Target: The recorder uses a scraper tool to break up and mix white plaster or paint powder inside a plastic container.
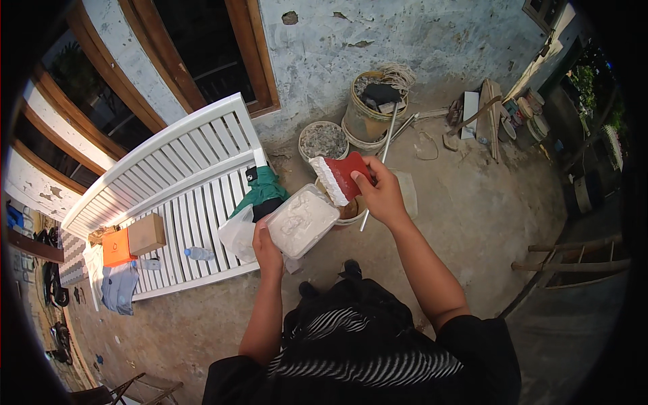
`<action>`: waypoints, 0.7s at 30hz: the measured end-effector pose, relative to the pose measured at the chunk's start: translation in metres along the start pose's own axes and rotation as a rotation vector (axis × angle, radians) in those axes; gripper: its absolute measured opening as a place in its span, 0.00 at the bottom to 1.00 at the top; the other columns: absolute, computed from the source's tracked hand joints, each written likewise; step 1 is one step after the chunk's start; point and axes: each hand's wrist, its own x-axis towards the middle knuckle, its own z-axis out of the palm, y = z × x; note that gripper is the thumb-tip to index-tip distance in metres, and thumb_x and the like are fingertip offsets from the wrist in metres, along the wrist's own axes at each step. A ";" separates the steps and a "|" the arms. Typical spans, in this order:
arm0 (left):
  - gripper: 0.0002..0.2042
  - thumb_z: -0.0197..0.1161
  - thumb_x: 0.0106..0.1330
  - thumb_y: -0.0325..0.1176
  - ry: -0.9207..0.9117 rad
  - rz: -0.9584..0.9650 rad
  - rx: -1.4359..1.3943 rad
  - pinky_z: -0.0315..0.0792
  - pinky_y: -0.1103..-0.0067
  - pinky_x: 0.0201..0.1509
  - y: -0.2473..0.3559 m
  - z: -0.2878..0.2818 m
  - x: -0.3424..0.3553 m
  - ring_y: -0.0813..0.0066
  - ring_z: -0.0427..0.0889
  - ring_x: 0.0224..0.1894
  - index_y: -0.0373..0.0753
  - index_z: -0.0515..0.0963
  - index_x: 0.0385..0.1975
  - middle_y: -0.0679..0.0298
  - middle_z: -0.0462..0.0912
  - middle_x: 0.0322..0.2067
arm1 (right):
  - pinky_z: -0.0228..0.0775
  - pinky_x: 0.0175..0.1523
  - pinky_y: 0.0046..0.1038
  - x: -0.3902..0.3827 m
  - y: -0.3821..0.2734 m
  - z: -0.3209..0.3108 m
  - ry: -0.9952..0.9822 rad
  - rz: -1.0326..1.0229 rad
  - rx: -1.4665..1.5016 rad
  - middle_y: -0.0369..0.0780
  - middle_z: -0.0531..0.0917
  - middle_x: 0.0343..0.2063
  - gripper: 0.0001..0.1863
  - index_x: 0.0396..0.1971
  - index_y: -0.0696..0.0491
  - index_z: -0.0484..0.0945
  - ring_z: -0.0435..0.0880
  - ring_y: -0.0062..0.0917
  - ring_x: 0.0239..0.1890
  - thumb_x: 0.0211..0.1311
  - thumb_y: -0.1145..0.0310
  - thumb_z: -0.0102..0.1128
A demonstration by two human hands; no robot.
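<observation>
My right hand (383, 190) is closed round the back of a red putty spreader (350, 177). Thick white putty coats the spreader's left edge. Just below and left of it, my left hand (267, 251) grips a clear plastic tub (294, 254) by its near left side. White putty (302, 217) with an uneven, scraped surface lies in the tub. The spreader is held above the tub's right rim; whether they touch I cannot tell. My left fingers are partly hidden under the tub.
A white slatted bench (189, 202) at left bears a green cloth (260, 191), a water bottle (198, 254), an orange box (119, 248) and a brown carton (146, 234). Rubble-filled buckets (324, 140) stand by the peeling wall (324, 64). A hoe (476, 116) and a wooden ladder (567, 266) are at right.
</observation>
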 end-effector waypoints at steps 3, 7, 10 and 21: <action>0.19 0.43 0.80 0.40 0.008 0.000 0.017 0.71 0.74 0.60 -0.004 -0.004 0.002 0.68 0.79 0.52 0.31 0.75 0.55 0.56 0.80 0.49 | 0.75 0.42 0.26 0.002 0.001 0.003 -0.029 0.021 -0.012 0.41 0.87 0.34 0.10 0.46 0.57 0.78 0.85 0.21 0.36 0.67 0.72 0.61; 0.19 0.43 0.80 0.39 0.006 0.003 0.045 0.71 0.74 0.60 -0.005 -0.009 0.005 0.68 0.79 0.52 0.31 0.75 0.56 0.56 0.80 0.50 | 0.75 0.43 0.27 0.003 0.003 0.007 -0.031 -0.020 -0.048 0.42 0.87 0.35 0.11 0.47 0.57 0.78 0.85 0.23 0.37 0.66 0.73 0.62; 0.19 0.43 0.80 0.39 0.019 -0.021 -0.001 0.71 0.74 0.60 -0.004 -0.011 0.007 0.68 0.79 0.52 0.31 0.74 0.56 0.56 0.80 0.50 | 0.75 0.44 0.27 0.004 0.006 0.011 -0.037 -0.020 -0.046 0.42 0.87 0.36 0.12 0.47 0.57 0.78 0.85 0.23 0.38 0.66 0.73 0.62; 0.19 0.43 0.80 0.39 0.104 -0.021 -0.063 0.70 0.75 0.60 -0.009 -0.014 0.024 0.70 0.79 0.52 0.32 0.76 0.54 0.58 0.81 0.49 | 0.76 0.41 0.27 0.011 0.015 0.023 -0.019 0.024 -0.058 0.42 0.87 0.35 0.11 0.47 0.57 0.78 0.85 0.23 0.37 0.66 0.71 0.62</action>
